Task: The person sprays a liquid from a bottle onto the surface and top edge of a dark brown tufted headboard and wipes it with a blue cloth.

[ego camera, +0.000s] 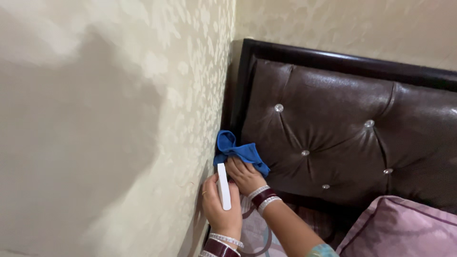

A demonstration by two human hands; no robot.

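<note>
Gripping blue cloth (239, 153) above right hand (245, 175) | left hand (218, 204) clasps white bar (223, 186)

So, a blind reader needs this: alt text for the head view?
A right hand presses a blue cloth against a brown tufted headboard beside a cream wall. The left hand holds a slim white bar.

Right hand (243, 175) with blue cloth (240, 152) against padded headboard (342, 128)

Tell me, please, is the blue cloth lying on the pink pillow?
No. The blue cloth is held by the right hand against the edge of the brown tufted headboard, well apart from the pink pillow.
</note>
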